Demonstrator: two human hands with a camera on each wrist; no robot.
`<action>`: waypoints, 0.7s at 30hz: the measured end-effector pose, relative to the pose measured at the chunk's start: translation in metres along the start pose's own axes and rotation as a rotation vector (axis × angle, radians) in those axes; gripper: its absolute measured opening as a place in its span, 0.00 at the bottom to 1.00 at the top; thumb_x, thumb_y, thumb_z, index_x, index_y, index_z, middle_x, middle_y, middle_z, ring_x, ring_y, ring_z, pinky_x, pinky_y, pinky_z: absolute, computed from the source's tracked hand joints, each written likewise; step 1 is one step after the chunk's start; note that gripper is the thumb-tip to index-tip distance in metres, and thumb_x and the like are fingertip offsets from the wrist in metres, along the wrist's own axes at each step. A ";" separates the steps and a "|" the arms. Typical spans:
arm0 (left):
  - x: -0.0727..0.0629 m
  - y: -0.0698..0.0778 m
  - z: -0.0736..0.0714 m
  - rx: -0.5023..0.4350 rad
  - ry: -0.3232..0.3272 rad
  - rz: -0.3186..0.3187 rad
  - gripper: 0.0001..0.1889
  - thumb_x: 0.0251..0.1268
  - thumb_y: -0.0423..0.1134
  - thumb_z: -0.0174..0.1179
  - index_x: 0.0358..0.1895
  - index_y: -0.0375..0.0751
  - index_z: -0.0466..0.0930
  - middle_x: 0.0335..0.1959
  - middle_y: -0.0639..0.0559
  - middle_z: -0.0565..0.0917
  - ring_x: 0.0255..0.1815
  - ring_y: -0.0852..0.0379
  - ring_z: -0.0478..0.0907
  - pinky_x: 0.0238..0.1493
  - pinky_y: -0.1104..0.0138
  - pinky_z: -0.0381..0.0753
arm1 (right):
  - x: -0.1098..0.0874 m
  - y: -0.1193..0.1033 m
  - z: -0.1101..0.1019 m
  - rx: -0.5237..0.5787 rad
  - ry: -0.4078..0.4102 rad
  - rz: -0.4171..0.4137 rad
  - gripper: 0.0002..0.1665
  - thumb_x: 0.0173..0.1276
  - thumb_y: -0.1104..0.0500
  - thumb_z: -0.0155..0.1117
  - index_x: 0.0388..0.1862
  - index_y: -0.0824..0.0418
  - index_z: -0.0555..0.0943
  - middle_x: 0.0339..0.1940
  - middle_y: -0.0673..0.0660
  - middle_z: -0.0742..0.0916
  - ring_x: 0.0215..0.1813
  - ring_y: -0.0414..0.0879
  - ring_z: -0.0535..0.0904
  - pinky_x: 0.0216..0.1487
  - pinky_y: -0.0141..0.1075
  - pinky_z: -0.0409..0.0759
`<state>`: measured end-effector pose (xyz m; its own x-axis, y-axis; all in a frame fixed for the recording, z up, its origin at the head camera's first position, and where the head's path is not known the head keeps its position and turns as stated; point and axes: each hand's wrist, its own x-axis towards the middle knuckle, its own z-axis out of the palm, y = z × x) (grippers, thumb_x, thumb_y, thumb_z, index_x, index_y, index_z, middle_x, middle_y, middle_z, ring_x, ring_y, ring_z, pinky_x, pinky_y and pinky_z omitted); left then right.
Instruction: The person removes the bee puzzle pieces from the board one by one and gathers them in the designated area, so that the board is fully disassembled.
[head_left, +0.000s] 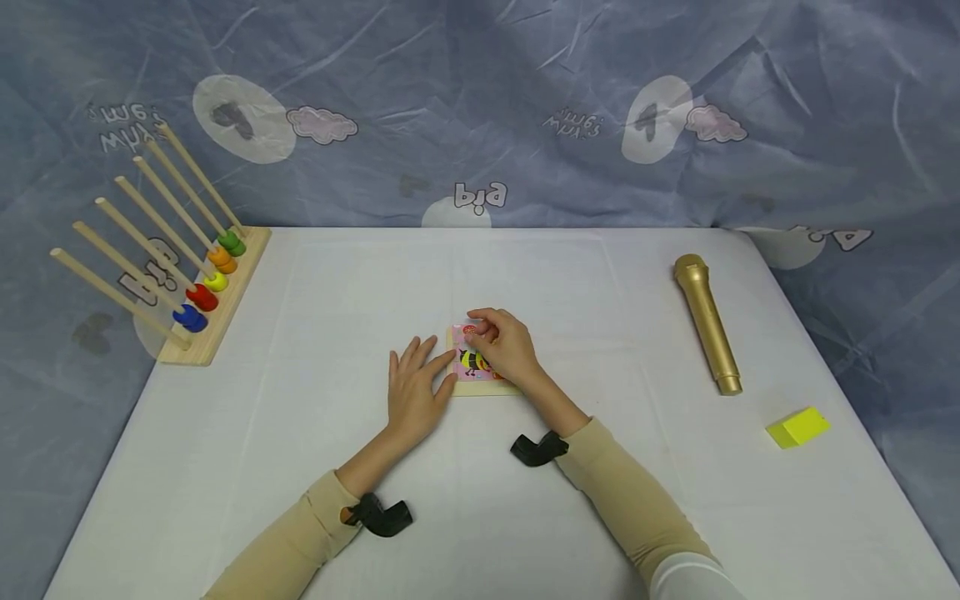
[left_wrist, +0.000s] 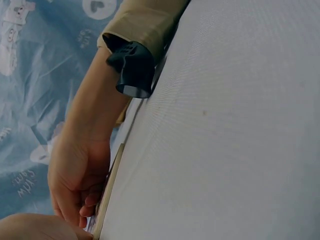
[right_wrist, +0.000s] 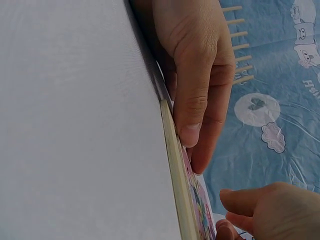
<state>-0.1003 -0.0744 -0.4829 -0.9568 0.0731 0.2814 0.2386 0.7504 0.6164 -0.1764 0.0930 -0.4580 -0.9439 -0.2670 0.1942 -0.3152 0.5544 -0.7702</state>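
Note:
A small wooden board (head_left: 487, 389) with a pink picture of a bee (head_left: 472, 361) and a red mushroom lies flat mid-table. My left hand (head_left: 420, 392) rests at its left edge, fingers spread and relaxed. In the right wrist view the left thumb (right_wrist: 191, 132) touches the board's edge (right_wrist: 172, 155). Over the board's right part is my right hand (head_left: 510, 346), index finger and thumb bent towards each other near the mushroom. The left wrist view shows the right hand's (left_wrist: 75, 175) fingers low at the board. Whether they pinch a piece is hidden.
A bead rack (head_left: 197, 350) with upright rods and coloured beads stands at the table's left edge. To the right lie a gold microphone (head_left: 707, 325) and a yellow block (head_left: 797, 427). A printed blue-grey cloth (head_left: 480, 108) hangs behind the white table.

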 end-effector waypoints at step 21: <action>0.001 0.001 -0.002 -0.010 -0.016 -0.025 0.18 0.63 0.40 0.64 0.57 0.45 0.83 0.69 0.41 0.72 0.76 0.39 0.58 0.73 0.37 0.42 | 0.000 -0.004 0.008 -0.235 -0.011 0.029 0.17 0.61 0.58 0.72 0.50 0.59 0.85 0.29 0.52 0.78 0.27 0.41 0.71 0.27 0.30 0.64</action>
<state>-0.1003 -0.0748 -0.4801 -0.9651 0.0647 0.2539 0.2159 0.7455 0.6306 -0.1741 0.0843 -0.4598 -0.9522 -0.2565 0.1662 -0.3035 0.7298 -0.6126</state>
